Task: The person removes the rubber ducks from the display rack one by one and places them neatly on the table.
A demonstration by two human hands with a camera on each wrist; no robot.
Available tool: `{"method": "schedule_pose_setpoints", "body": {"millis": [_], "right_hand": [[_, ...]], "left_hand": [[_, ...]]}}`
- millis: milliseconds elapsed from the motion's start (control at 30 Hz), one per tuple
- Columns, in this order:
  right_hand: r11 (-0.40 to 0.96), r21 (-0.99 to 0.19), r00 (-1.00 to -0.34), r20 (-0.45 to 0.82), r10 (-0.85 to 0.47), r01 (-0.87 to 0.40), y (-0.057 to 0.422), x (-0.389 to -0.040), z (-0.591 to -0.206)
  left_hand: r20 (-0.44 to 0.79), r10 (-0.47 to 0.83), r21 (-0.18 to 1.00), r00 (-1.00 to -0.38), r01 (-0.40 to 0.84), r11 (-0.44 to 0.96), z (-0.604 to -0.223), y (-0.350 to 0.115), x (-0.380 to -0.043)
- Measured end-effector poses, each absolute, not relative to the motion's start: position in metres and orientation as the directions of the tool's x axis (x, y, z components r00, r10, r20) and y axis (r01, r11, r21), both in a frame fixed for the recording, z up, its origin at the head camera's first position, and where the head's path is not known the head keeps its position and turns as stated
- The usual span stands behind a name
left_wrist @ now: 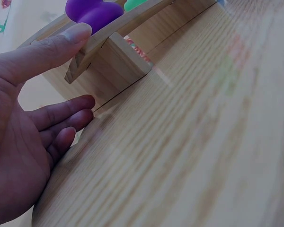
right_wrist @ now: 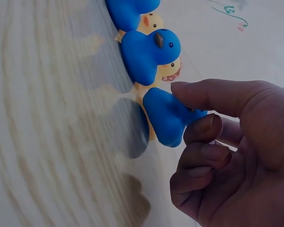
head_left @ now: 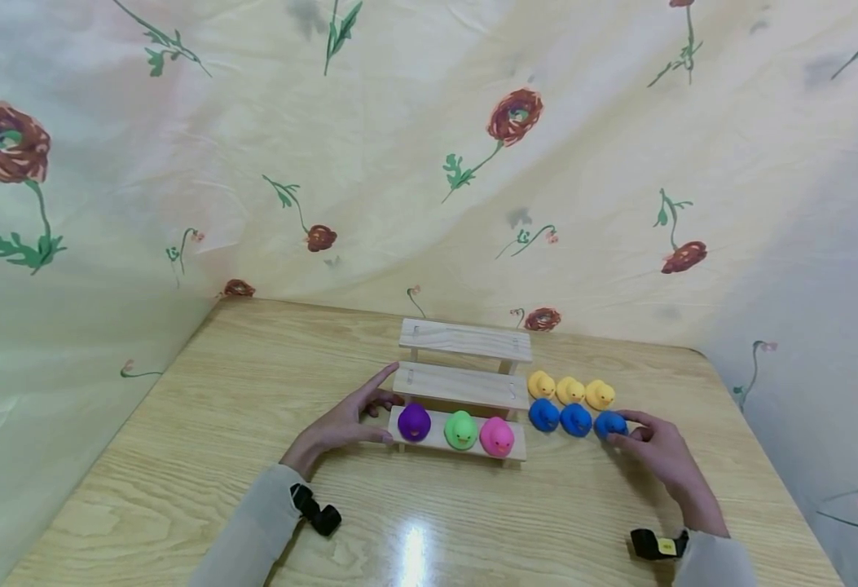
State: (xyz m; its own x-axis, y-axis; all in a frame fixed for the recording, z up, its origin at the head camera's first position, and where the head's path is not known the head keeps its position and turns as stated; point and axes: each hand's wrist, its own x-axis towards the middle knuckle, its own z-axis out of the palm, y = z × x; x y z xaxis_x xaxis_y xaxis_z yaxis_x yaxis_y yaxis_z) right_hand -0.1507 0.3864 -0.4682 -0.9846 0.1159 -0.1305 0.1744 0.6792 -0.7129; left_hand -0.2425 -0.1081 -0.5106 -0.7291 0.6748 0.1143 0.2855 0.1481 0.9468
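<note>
Overall, the head view showed a three-step wooden stand point(head_left: 461, 385) on the tabletop point(head_left: 546, 522), with a floral cloth point(head_left: 399, 147) hanging behind it. On its lowest step sat a purple duck point(head_left: 415, 422), a green duck point(head_left: 461, 430) and a pink duck point(head_left: 497, 438), in that order from the stand's left end. Just beyond the stand's right end, three yellow ducks point(head_left: 570, 390) stood in a row, with two blue ducks point(head_left: 560, 418) and an outer blue duck point(head_left: 609, 425) lined up in front of them. Of the hands, the left hand point(head_left: 344, 420) was spread wide at the stand's left end; the right hand point(head_left: 656, 448) held the outer blue duck, the farthest of the blue row from the stand.

The left wrist view recorded the thumb resting on the lowest step's edge, near the purple duck. The lower fingertips were close to the stand's end support; contact could not be confirmed.

The right wrist view recorded the outer blue duck pinched between thumb and index finger, tilted, the remaining fingers curled inward. Whether its base touched the tabletop could not be determined.
</note>
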Motion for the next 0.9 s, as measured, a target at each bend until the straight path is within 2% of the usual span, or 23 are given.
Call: {"method": "schedule_pose_setpoints", "body": {"millis": [900], "right_hand": [[0.668,-0.722,-0.983,-0.139,0.116,0.181,0.3823,-0.1457,-0.4722]], "left_hand": [[0.115,0.686,0.947,-0.718,0.287,0.141,-0.5073,-0.1100,-0.2398]]}}
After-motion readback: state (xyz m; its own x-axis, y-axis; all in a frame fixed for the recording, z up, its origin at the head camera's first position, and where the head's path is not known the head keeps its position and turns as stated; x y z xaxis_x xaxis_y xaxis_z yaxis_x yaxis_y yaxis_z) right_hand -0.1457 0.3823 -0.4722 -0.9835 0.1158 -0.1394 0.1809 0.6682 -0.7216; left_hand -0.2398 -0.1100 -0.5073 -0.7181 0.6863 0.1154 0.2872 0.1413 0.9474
